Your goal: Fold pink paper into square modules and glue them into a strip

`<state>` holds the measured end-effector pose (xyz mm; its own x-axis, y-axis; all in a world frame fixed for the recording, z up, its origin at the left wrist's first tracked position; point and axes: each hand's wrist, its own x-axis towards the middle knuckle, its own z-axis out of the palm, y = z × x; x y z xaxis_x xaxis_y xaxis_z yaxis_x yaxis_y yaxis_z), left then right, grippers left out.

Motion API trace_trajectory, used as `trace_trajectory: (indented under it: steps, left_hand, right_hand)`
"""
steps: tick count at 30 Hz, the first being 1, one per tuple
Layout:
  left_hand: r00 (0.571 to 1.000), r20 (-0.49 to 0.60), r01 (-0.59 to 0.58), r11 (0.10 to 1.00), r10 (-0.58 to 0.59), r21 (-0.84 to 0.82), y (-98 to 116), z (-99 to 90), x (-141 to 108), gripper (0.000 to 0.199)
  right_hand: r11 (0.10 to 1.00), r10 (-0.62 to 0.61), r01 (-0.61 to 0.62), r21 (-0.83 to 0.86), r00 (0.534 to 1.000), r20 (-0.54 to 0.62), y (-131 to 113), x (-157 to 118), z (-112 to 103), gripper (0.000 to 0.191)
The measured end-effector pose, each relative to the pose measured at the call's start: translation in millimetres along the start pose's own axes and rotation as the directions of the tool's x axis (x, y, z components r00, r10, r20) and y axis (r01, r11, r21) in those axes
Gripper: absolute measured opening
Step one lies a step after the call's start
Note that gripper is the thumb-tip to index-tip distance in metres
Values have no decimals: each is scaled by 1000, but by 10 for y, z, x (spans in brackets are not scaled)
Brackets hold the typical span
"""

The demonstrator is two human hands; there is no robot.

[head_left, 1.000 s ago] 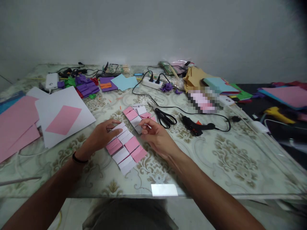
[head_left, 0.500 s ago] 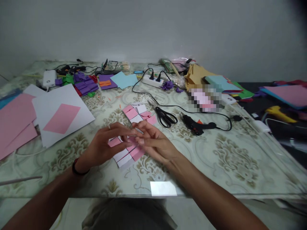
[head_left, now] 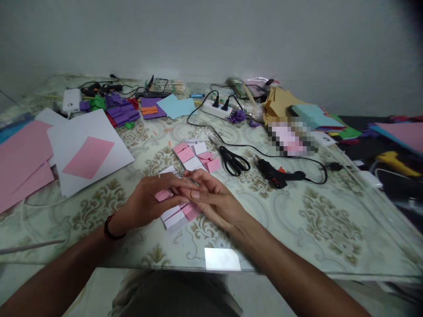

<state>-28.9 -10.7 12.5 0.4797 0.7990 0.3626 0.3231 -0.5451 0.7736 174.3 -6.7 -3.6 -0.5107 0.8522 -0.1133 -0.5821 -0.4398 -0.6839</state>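
My left hand [head_left: 154, 198] and my right hand [head_left: 214, 197] meet at the fingertips, just above several folded pink and white paper pieces [head_left: 175, 215] on the table. Both are closed, thumbs bent in toward the fingers. Whatever may be between the fingertips is hidden. Farther back lies a second group of folded pink and white papers [head_left: 195, 163], partly behind my right hand. To its right are black-handled scissors [head_left: 234, 160], and a black hot glue gun [head_left: 272, 172] with an orange trigger lies beyond them.
At left, a pink diamond-shaped paper [head_left: 89, 157] rests on white sheets [head_left: 112, 169], near larger pink sheets [head_left: 23, 163]. A white power strip [head_left: 216, 109] has cords running across the table. Purple folded papers [head_left: 122, 114] and brown paper [head_left: 284, 101] lie at the back.
The view has shifted slightly, so the table's things appear a little farther right. My hands stay together over the papers, with the fingers slightly closer and more overlapped.
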Motion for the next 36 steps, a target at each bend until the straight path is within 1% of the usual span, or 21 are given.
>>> trace_trajectory:
  steps: [3,7,11,14,15,16,17,18,19,20,21,22,23,26,27,28,29,30,33,34,36]
  left_hand:
    - [1000,1,6,1000,-6,-1,12,-7,8,18]
    - [1000,12,10,1000,-10,15,22,-24,19,14]
    - [998,32,53,999,-52,-13,22,-28,16,20]
    - [996,39,77,996,-76,-35,-25,-46,25,23]
    - [994,15,107,994,-106,-33,-61,-64,37,25]
    - [987,-37,152,988,-154,-36,-108,-91,55,28]
    - [970,-100,218,975,-221,-45,-164,-129,80,28]
    - [936,-198,288,957,-291,-44,-225,-177,111,26]
    - [880,-314,352,933,-357,-75,-286,-234,146,26]
    - [806,-410,406,903,-426,-140,-340,-302,183,30]
    - [767,-455,429,889,-453,-161,-384,-378,216,33]
    - [745,-474,446,879,-469,-168,-416,-465,242,35]
    - [733,-484,458,873,-478,-168,-436,-562,257,37]
    - [723,-510,493,865,-466,-92,-462,-922,215,45]
    - [723,-526,554,830,-447,57,-475,-1061,173,47]
    - [709,-548,636,739,-445,222,-495,-1205,121,49]
    - [674,-563,721,590,-478,362,-524,-1345,62,51]
    - [635,-582,766,510,-508,392,-560,-1476,0,55]
    - [549,-605,836,362,-577,413,-685,-1768,-171,76]
    - [530,-598,846,327,-601,421,-725,-1826,-218,83]
    - [520,-565,845,290,-641,449,-797,-1892,-297,91]
  right_hand:
    - [1000,10,-10,5,1000,24,9,-1,-3,32]
    - [999,17,-16,-47,1000,16,6,-9,-23,32]
    - [996,0,2,-95,1000,21,19,12,-50,33]
    - [985,-55,64,-161,997,58,23,27,-66,30]
    - [970,-83,99,-221,993,80,14,24,-69,27]
    - [940,-113,143,-309,987,112,-1,17,-70,22]
    - [885,-136,193,-424,978,161,-23,5,-71,16]
    - [797,-142,246,-551,964,224,-49,-10,-71,12]
    - [683,-126,297,-668,948,293,-76,-28,-71,10]
    - [553,-82,342,-759,930,359,-102,-46,-72,12]
    - [440,-20,374,-817,913,407,-124,-63,-74,16]
    - [350,49,395,-849,898,438,-141,-77,-77,21]
    - [288,112,406,-867,885,452,-150,-89,-80,27]
    - [163,220,411,-897,871,439,-141,-104,-90,41]
    - [124,235,405,-906,875,424,-130,-105,-92,44]
    - [85,248,398,-913,879,406,-115,-103,-93,47]
    - [46,260,392,-919,883,390,-100,-100,-93,49]
    - [10,267,391,-920,886,379,-83,-93,-92,50]
    - [-87,238,439,-894,881,409,-38,-52,-89,45]
    - [-124,211,463,-878,877,432,-26,-29,-90,41]
    - [-223,153,492,-842,870,468,-11,29,-93,37]
